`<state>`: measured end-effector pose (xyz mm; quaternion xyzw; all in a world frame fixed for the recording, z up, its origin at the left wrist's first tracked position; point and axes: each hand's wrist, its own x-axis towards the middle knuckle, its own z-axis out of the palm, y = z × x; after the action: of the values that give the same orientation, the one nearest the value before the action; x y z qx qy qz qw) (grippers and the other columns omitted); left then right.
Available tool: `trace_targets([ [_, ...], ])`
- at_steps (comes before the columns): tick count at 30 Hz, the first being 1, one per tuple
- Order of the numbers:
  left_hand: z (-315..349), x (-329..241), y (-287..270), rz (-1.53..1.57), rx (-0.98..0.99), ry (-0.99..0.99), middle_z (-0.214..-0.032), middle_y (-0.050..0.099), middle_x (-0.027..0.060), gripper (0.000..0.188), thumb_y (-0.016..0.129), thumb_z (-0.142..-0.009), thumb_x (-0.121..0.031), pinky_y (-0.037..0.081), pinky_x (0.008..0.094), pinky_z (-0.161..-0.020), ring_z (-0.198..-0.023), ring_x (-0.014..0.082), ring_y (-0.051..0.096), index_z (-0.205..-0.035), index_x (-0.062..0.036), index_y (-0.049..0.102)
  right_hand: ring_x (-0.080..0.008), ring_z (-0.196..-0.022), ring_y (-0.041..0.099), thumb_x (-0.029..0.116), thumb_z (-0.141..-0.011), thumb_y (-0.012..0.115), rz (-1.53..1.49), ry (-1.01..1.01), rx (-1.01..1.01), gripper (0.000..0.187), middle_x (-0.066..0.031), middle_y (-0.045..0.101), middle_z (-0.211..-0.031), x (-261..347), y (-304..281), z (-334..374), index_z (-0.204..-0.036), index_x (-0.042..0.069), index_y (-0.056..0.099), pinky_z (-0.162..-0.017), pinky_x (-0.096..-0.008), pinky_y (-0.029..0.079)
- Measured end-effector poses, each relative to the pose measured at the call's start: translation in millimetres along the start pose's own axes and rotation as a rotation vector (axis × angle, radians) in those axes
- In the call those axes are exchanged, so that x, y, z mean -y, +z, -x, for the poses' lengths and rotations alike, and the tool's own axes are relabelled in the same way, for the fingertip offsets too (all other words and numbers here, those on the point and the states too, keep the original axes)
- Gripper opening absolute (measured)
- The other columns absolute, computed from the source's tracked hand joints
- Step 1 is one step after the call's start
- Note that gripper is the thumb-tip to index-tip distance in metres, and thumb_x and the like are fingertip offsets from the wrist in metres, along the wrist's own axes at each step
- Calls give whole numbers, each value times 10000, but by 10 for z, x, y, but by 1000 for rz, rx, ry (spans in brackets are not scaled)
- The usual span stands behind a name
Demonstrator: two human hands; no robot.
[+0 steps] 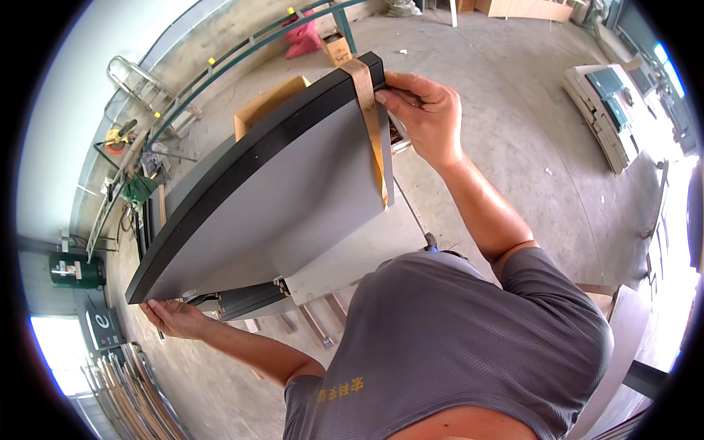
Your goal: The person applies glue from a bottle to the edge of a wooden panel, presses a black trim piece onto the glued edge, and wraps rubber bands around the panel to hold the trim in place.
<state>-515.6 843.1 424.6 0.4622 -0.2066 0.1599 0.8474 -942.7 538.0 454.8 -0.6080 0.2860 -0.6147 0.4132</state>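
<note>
A large grey panel (271, 183) with a thick black edge (242, 150) stands tilted up in front of me, reaching from lower left to upper right. My right hand (433, 121) grips its upper right corner, thumb on the near side. At the lower left corner, my left hand (176, 319) is closed on the panel's end. A strip of brown tape (367, 103) wraps over the black edge beside my right hand, its loose tail hanging down the grey face. Below the panel lie a whitish board (367, 253) and a bundle of black strips (253, 299).
Behind the panel stands an open cardboard box (275, 103), with a smaller box (337, 50) and pink sack (302, 38) farther off. Stacked panels (598, 121) lie on the floor at right. Long strips (136, 392) lean at lower left, near a green case (77, 271).
</note>
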Motion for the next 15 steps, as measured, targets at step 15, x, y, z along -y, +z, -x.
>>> trace_targets([
  [15,-102,-23,-50,-38,184,-24,-1250,660,152,428,655,-948,-26,514,316,-913,-1065,215,639,-1365,11,563,-75,-868,680,-30,-881,723,-44,53,-37,313,-42,742,-945,-29,87,9,-1193,-30,694,-825,-238,552],
])
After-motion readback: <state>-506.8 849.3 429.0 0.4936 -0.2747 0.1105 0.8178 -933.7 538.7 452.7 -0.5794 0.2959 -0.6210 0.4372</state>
